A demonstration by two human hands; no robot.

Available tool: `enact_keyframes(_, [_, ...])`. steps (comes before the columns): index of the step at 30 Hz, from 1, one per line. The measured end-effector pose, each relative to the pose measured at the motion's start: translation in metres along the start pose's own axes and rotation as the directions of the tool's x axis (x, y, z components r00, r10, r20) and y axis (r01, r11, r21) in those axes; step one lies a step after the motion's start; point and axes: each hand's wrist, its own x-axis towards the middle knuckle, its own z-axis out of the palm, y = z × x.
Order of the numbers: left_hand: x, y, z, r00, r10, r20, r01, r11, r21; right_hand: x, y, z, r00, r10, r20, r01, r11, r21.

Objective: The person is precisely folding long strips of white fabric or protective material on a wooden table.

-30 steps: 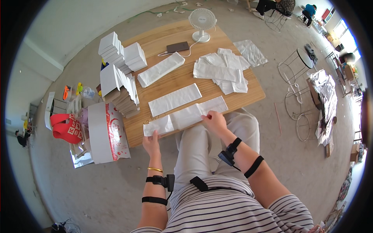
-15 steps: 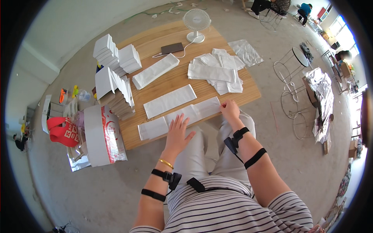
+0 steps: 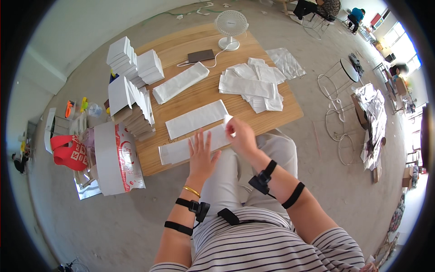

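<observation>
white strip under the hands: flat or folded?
Mostly flat: left hand presses the white strip down, while right hand lifts its right end.

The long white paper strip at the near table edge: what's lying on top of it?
The left hand lies flat on the long white paper strip; the right hand lifts its folded end. The strip's middle is hidden beneath the palm.

Landmark: wooden table (image 3: 276,119). At its far edge stands a white desk fan (image 3: 231,25), a dark phone (image 3: 200,55) just beside it. White box stacks (image 3: 133,63) occupy its left end. Wire stools (image 3: 337,81) stand right of it.
</observation>
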Motion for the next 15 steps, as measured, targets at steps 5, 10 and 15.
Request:
enact_keyframes(5, [-0.030, -0.026, -0.011, 0.989, -0.148, -0.015, 0.149, 0.987, 0.055, -0.019, -0.024, 0.055, 0.964, -0.205, 0.172, 0.225, 0.968, -0.108])
enact_keyframes(10, [-0.046, -0.035, -0.013, 0.984, -0.177, -0.006, 0.177, 0.983, 0.044, -0.022, -0.020, 0.072, 0.957, -0.232, 0.176, 0.260, 0.952, -0.160])
enact_keyframes(15, [-0.052, -0.041, -0.009, 0.988, -0.155, -0.023, 0.156, 0.987, 0.044, -0.021, -0.029, 0.075, 0.938, -0.272, 0.215, 0.304, 0.944, -0.131])
